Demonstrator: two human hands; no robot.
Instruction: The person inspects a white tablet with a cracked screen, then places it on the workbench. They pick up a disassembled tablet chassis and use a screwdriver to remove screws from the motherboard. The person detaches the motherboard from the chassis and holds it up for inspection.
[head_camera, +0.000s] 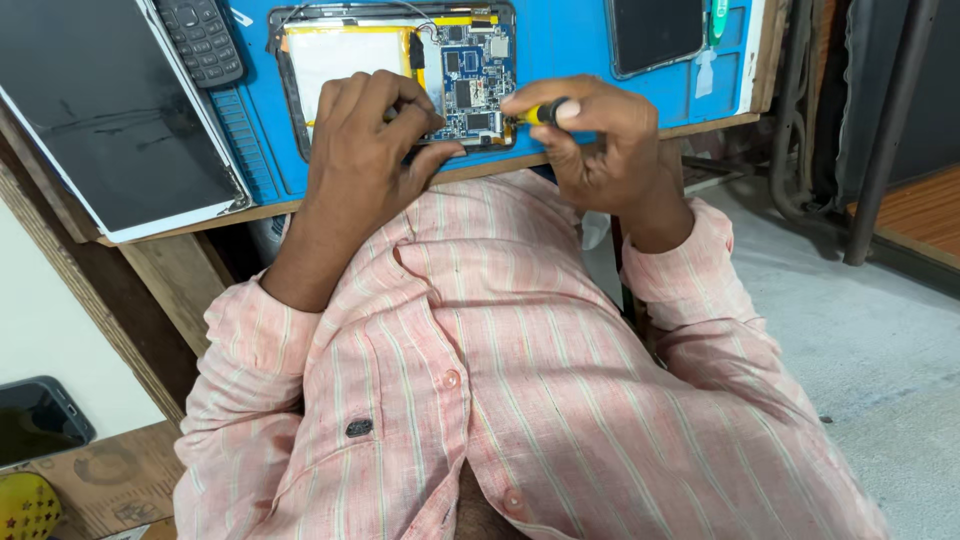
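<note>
An opened tablet lies on a mat, between a keypad phone left and a dark screen right.

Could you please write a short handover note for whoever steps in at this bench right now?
Left hand: pressed down on the opened tablet, fingers at its lower edge beside the circuit board.
Right hand: gripping a small screwdriver with a yellow and black handle, its tip aimed at the board's lower right corner; the tip itself is hidden.
Layout: the tablet lies open on the blue mat, back cover off, battery and board exposed. A keypad phone and a large dark screen lie to the left, a smaller dark screen to the right.
Done: tablet opened.
Left: the board sits in the frame; which screws are out cannot be seen.
</note>
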